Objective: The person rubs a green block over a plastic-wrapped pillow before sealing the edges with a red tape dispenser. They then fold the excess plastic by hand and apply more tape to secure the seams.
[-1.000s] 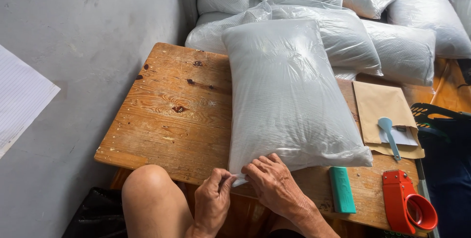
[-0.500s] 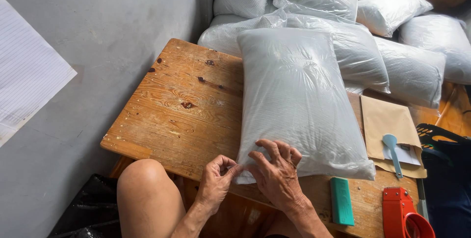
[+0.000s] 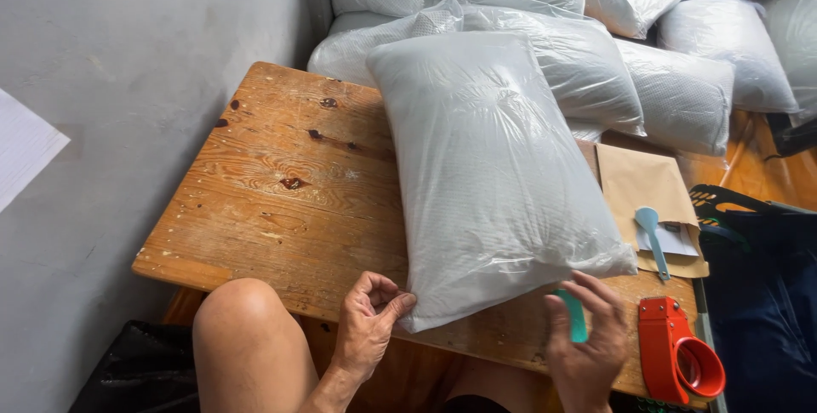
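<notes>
A wooden table (image 3: 272,200) stands by a grey wall (image 3: 128,55). On the table's far side lies a heap of white pillows in clear bags (image 3: 672,81). On its right end sit brown envelopes (image 3: 638,183) with a light blue scoop (image 3: 652,234) on top. A red tape roller (image 3: 681,358) lies at its near right corner.

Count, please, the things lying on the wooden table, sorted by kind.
Bagged pillow: 1
Brown paper envelope: 1
Light blue scoop: 1
Green block, at the right hand: 1
Red tape dispenser: 1
Total: 5
The left hand pinches the pillow bag's corner.
</notes>
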